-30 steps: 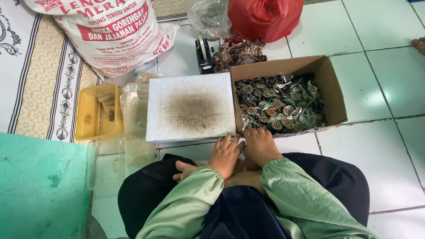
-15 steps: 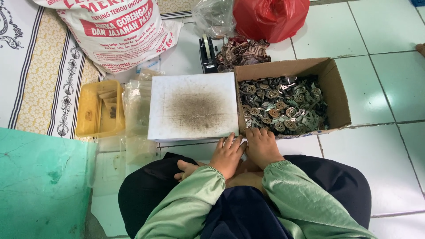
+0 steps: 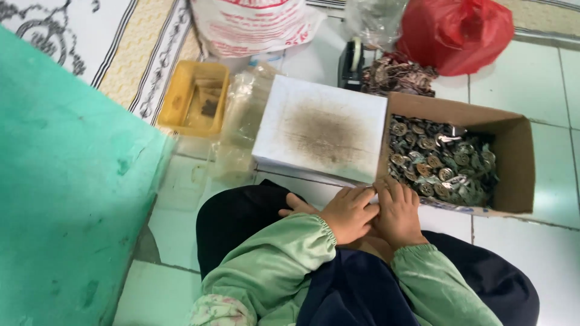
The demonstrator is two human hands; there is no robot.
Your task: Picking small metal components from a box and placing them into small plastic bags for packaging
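Lying right of centre in the frame, just above both hands: a cardboard box (image 3: 513, 163) filled with small round metal pieces (image 3: 441, 166), its near left corner almost touching the fingertips. Resting side by side at lower centre, the left hand (image 3: 344, 212) and right hand (image 3: 397, 211), fingers loosely curled and pressed together, gripping nothing visible. Sitting left of the box, a stained white board (image 3: 323, 130); farther upper left, a yellow tray (image 3: 194, 99); along the top, a red plastic bag (image 3: 456, 30).
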